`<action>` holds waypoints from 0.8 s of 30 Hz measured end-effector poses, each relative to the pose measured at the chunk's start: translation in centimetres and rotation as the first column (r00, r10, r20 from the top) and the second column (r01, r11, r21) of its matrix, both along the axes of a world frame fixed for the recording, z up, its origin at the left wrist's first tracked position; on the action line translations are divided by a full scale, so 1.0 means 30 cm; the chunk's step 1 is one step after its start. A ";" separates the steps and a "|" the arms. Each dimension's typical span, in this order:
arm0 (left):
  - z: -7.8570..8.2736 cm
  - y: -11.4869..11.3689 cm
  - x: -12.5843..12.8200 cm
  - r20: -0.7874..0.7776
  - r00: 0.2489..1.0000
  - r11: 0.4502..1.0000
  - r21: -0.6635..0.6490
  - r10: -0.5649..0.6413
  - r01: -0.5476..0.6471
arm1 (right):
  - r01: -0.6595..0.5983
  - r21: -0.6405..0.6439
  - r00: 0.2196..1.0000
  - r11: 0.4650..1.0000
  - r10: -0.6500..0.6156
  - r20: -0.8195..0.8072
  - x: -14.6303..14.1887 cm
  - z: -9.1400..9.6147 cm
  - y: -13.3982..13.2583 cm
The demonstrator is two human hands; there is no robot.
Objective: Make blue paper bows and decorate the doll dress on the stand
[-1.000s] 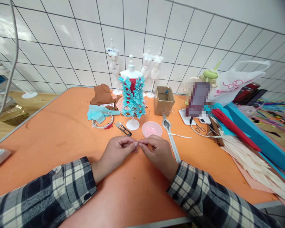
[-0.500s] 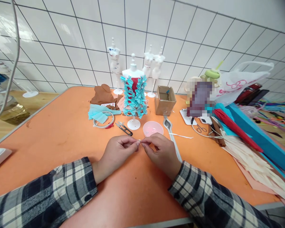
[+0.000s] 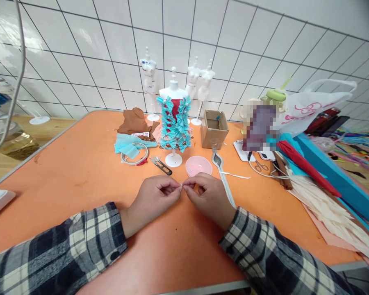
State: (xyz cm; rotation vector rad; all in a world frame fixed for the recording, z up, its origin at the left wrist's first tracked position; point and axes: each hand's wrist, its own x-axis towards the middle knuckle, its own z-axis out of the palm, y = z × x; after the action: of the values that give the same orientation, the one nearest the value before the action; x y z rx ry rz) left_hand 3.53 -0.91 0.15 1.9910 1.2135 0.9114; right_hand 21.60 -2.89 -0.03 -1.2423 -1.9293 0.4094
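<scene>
My left hand is closed in a pinch, thumb against forefinger, on a small white bead, mostly covered by the fingertips. Tip to tip with it, my right hand pinches too; what lies in those fingers is too small to make out. Just beyond my right hand is a pink bowl with a few tiny pale pieces inside. Black thread snips lie beyond my left hand. Farther back stands a small white dress form wearing a red bodice with turquoise pleated ruffles.
Several bare dress forms stand by the tiled wall. Brown fabric, turquoise fabric and a ring-shaped coil lie at left. A cardboard box, a grey zipper, scissors and cream fabric strips lie right.
The fingertips have come slightly closer together and lower, and the white bead shows less between them. Nothing on the table has moved; the view has shifted slightly.
</scene>
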 end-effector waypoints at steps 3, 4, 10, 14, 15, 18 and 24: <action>-0.001 0.000 -0.002 -0.045 0.999 0.999 0.028 -0.014 0.015 | 0.002 0.005 1.000 1.000 -0.002 0.000 0.001 -0.001 -0.002; -0.001 0.000 -0.002 -0.051 0.999 0.999 0.030 -0.015 0.016 | 0.003 0.010 1.000 1.000 -0.003 0.000 0.001 -0.001 -0.003; -0.001 0.000 -0.002 -0.094 0.994 0.997 0.045 -0.056 0.061 | -0.012 0.023 0.998 1.000 0.010 0.060 0.003 0.004 -0.009; 0.004 -0.007 -0.002 -0.128 0.988 0.993 0.073 -0.088 0.098 | -0.013 0.009 0.996 1.000 0.012 0.091 0.001 0.007 -0.006; 0.006 -0.009 -0.001 -0.131 0.987 0.992 0.073 -0.094 0.104 | -0.012 0.003 0.995 1.000 0.012 0.095 0.000 0.007 -0.005; 0.007 -0.011 0.000 -0.115 0.988 0.992 0.063 -0.104 0.112 | -0.006 -0.023 0.998 1.000 0.008 0.066 -0.003 0.005 -0.001; 0.000 0.001 0.000 0.012 0.996 0.996 -0.021 -0.085 0.085 | 0.005 -0.040 1.000 0.999 -0.005 -0.003 0.005 0.003 0.008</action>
State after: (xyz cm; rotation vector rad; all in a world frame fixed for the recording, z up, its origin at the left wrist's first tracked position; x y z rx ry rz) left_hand 3.53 -0.88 0.16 2.0019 1.1192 0.8622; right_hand 21.75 -2.66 0.06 -1.2711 -1.9241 0.4494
